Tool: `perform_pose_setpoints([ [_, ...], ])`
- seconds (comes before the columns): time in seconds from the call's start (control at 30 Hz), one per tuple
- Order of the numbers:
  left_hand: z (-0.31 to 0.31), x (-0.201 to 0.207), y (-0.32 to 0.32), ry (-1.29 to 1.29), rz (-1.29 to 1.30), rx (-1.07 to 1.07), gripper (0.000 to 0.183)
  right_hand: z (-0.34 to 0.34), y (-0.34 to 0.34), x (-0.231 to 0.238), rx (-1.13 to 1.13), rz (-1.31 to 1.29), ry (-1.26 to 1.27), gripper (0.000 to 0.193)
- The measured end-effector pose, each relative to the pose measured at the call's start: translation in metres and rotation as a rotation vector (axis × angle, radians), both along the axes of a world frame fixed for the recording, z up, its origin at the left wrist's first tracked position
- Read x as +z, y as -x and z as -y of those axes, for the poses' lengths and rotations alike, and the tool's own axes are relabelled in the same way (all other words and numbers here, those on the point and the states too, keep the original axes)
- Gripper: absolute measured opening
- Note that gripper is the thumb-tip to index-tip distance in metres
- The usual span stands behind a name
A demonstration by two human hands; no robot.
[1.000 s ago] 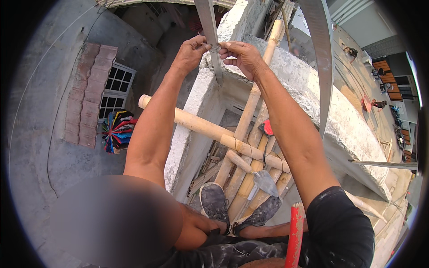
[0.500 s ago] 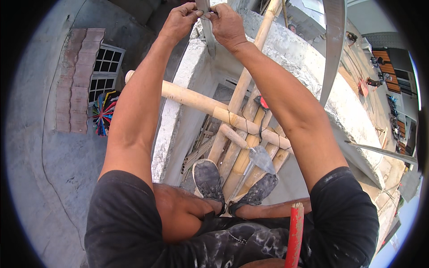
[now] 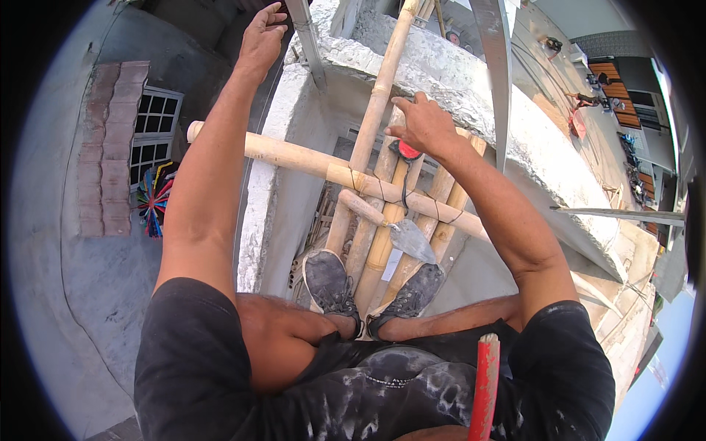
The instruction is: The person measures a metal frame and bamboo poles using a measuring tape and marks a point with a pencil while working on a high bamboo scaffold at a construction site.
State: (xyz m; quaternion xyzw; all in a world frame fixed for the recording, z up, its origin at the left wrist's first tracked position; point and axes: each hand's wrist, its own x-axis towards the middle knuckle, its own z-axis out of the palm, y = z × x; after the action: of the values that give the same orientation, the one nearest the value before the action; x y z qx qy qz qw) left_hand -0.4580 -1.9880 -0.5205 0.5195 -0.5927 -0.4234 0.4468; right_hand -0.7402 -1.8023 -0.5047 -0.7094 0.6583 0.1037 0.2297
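Note:
My left hand (image 3: 262, 38) is raised at the top, fingers apart and holding nothing, just left of an upright grey metal bar (image 3: 305, 44) that stands against the rough wall corner. Fingers spread, my right hand (image 3: 426, 125) hangs above a red-and-black tape measure (image 3: 409, 151) on the bamboo poles; any contact between them cannot be made out. A dark strap or cord (image 3: 404, 192) runs from the tape measure over the bamboo crosspole (image 3: 294, 156). Closer to my shoes lies a pointing trowel (image 3: 413, 241) with a wooden handle.
My shoes (image 3: 331, 283) rest on a narrow bamboo platform (image 3: 379, 253) between whitish concrete walls (image 3: 540, 125). A long metal strip (image 3: 494, 66) slants down on the right. A red bar (image 3: 484, 389) rises at the lower edge. Below left are a tiled awning (image 3: 107, 154) and windows.
Both hands have let go of the metal bar. My right hand has come down and nearer, over the tape measure; my left has moved left, its fingers opening. The view has shifted slightly.

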Motion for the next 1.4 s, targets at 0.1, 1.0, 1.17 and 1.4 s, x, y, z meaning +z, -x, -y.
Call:
perform_pose_setpoints([
  [0.1, -0.001, 0.001, -0.005, 0.02, 0.379, 0.487, 0.03, -0.05, 0.002, -0.031, -0.012, 0.02, -0.044, 0.066],
  [1.0, -0.104, 0.177, 0.049, -0.649, -0.248, -0.109, 0.026, -0.08, 0.112, 0.237, -0.267, 0.986, -0.314, 0.041],
  [1.17, -0.086, 0.142, 0.01, -0.625, -0.148, 0.101, 0.023, -0.101, 0.151, 0.315, -0.398, 0.672, -0.262, 0.039],
  [1.4, -0.209, 0.257, 0.042, -0.299, 1.019, -0.235, 0.026, -0.073, 0.035, 0.401, 0.365, -0.336, 0.595, 0.042],
])
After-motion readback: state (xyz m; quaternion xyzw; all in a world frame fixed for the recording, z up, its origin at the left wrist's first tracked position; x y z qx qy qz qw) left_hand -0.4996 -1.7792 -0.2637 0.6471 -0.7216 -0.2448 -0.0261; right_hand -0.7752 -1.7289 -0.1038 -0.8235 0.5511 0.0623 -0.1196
